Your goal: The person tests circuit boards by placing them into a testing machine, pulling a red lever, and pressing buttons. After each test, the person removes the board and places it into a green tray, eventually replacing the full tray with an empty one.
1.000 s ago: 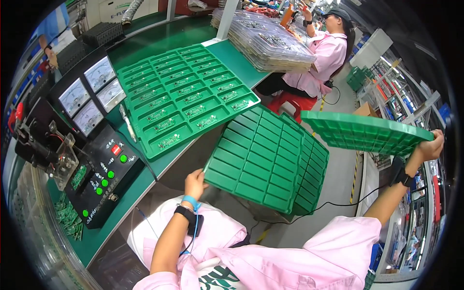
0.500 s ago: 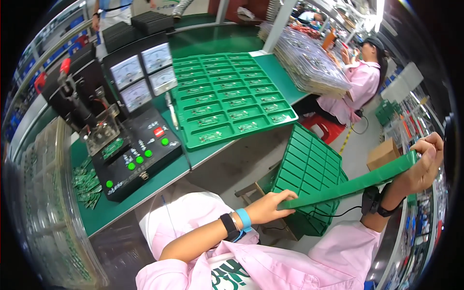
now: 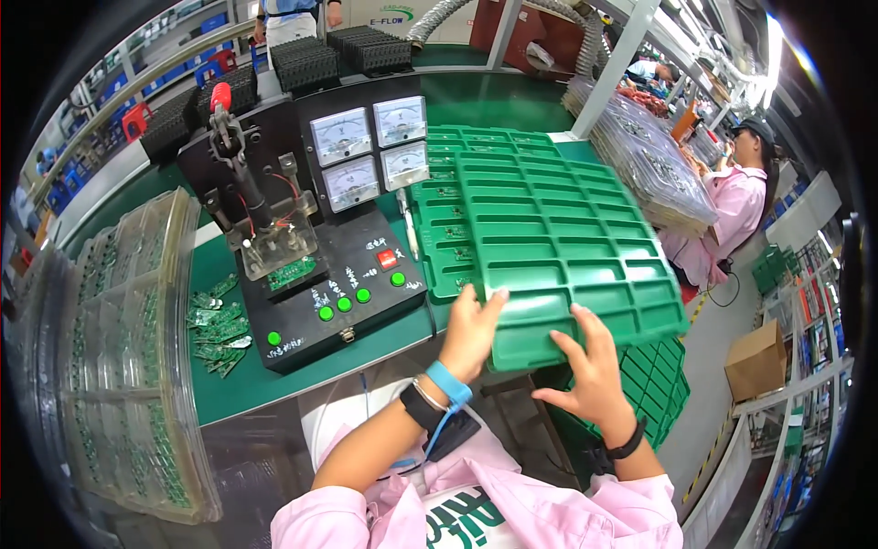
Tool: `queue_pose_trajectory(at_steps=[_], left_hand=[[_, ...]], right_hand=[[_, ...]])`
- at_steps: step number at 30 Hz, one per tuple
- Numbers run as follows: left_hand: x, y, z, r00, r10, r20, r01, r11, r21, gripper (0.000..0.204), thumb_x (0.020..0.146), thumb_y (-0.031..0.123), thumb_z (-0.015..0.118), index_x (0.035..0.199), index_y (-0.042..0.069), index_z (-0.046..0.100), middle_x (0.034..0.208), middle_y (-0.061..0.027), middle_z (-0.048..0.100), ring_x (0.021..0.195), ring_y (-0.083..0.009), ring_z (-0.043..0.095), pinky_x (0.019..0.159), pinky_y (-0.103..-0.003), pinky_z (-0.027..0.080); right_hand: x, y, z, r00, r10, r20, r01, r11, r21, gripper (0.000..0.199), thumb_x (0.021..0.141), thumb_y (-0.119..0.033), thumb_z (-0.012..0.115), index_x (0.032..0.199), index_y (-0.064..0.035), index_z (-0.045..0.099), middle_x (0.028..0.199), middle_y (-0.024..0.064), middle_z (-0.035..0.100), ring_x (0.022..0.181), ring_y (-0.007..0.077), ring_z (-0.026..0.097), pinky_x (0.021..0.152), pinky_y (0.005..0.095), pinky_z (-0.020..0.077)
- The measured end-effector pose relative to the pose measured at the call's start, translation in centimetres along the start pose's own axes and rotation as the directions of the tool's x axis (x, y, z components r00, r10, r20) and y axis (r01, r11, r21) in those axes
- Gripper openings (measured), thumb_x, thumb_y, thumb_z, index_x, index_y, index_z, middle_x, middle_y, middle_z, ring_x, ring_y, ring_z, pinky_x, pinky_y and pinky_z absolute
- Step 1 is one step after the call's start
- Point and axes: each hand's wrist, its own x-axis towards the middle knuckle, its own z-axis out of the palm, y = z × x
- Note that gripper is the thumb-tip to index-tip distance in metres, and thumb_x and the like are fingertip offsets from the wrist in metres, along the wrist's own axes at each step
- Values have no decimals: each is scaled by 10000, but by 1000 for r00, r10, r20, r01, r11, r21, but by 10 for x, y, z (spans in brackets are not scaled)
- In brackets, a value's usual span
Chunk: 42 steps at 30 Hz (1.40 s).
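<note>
An empty green compartment tray (image 3: 572, 277) lies tilted over a second green tray (image 3: 445, 240), whose pockets hold small circuit boards along its uncovered left side. My left hand (image 3: 468, 340) grips the empty tray's near left corner, thumb over the rim. My right hand (image 3: 594, 375) is open at its front edge, fingers spread and fingertips touching the tray, thumb held apart. Left of my hands stands a black test fixture (image 3: 338, 293) with green buttons, a red switch and a toggle clamp. A green circuit board (image 3: 293, 273) sits under the clamp.
Loose circuit boards (image 3: 218, 331) lie left of the fixture, beside stacked clear trays (image 3: 128, 366). Below the bench edge at right is a stack of green trays (image 3: 660, 389). Clear trays (image 3: 640, 156) are piled far right, near a seated co-worker (image 3: 732, 197). A cardboard box (image 3: 757, 359) stands right.
The empty green tray has moved from edge-on at my right onto the bench, over the filled tray. Both hands came left with it; my right hand has loosened its grip. The view turned left.
</note>
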Motion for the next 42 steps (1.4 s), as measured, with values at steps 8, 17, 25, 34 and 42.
queue_pose_trajectory(at_steps=[8, 17, 25, 34, 42], left_hand=[[-9, 34, -38, 993, -101, -56, 86, 970, -226, 379, 960, 214, 619, 1203, -47, 488, 947, -103, 636, 806, -99, 596, 659, -251, 487], [-56, 68, -56, 993, -90, 71, 63, 945, 320, 662, 937, 180, 633, 1441, -74, 287, 1306, -190, 517, 1067, -210, 620, 917, -328, 510], [-40, 56, -55, 956, 232, 177, -291, 697, 656, 873, 888, 195, 676, 1498, -79, 114, 1471, -293, 316, 1346, -344, 398, 1086, -428, 364], [-18, 41, -32, 908, 397, 134, -367, 598, 713, 948, 871, 190, 665, 1503, -72, 8, 1557, -328, -69, 1460, -466, 22, 1173, -474, 148], [14, 38, -14, 859, 511, -28, -344, 617, 708, 943, 841, 168, 684, 1516, -33, 57, 1567, -298, -78, 1467, -443, -8, 1174, -475, 114]], right_hand=[[51, 21, 82, 955, -140, -262, 160, 985, 57, 321, 723, -295, 788, 905, -77, 639, 1171, 107, 590, 1076, 330, 549, 890, 450, 420], [93, 21, 106, 915, -109, -388, 130, 991, 30, 284, 692, -232, 807, 823, -68, 615, 1078, 108, 592, 988, 327, 557, 835, 424, 427], [137, 34, 127, 922, -113, -370, 153, 985, 81, 273, 709, -209, 806, 821, -52, 613, 1088, 117, 591, 1003, 328, 552, 840, 425, 439], [120, 58, 115, 839, 136, -527, -123, 991, 60, 297, 803, -160, 739, 1046, -33, 624, 1194, 142, 571, 1139, 350, 506, 985, 450, 386], [31, 192, 111, 218, 975, 41, -45, -31, 998, 359, 904, -150, 664, 1218, -30, 537, 1138, 118, 612, 1044, 224, 597, 905, 403, 483]])
